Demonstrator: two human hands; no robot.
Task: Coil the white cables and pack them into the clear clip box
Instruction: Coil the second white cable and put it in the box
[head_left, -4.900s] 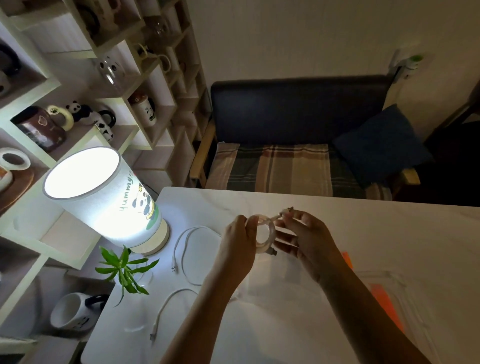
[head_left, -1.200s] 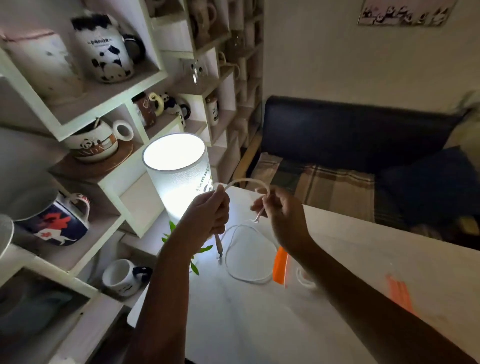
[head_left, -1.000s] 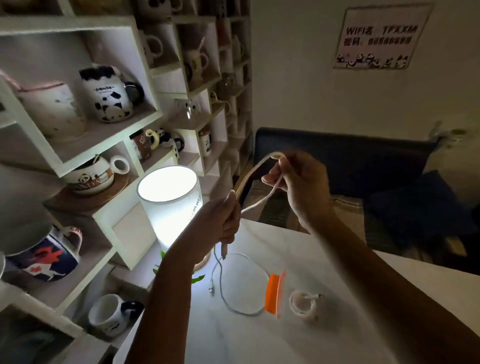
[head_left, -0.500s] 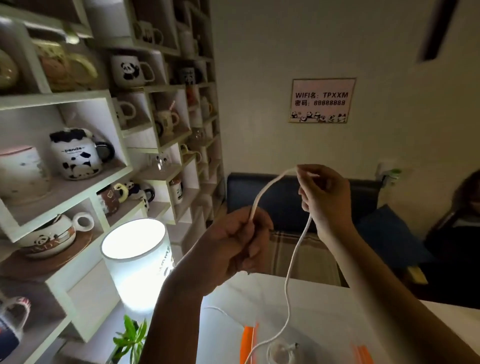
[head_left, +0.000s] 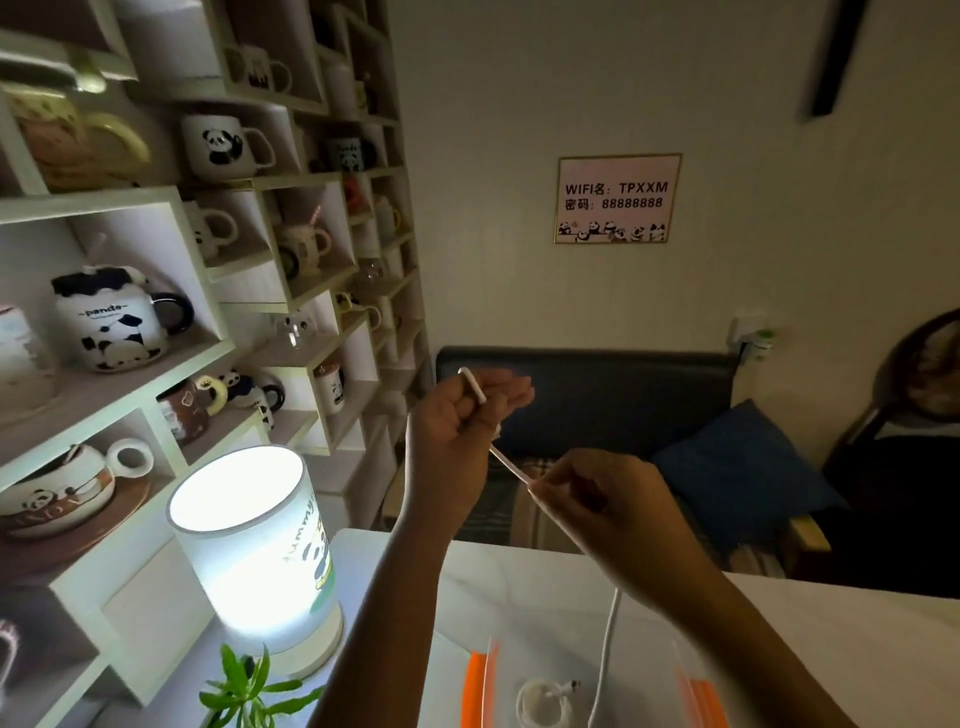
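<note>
I hold a white cable (head_left: 506, 464) up in the air above the table. My left hand (head_left: 457, 436) is closed on its plug end, which sticks out above my fist. My right hand (head_left: 597, 506) pinches the cable a short way along, so a taut stretch runs between the hands. The rest of the cable hangs down from under my right hand toward the table. Below, the clear clip box (head_left: 493, 670) with orange clips lies open, and a coiled white cable (head_left: 543, 704) rests inside it.
A lit cylindrical lamp (head_left: 249, 540) stands at the table's left, with a small green plant (head_left: 249, 691) in front of it. Shelves of panda mugs (head_left: 114, 322) fill the left wall. A dark sofa (head_left: 597, 395) with a blue cushion sits behind the white table (head_left: 831, 623).
A first cable was coiled and now lies in the box. I lifted a second cable; in the last half second my right hand dropped below my left and the slack between them shortened.
</note>
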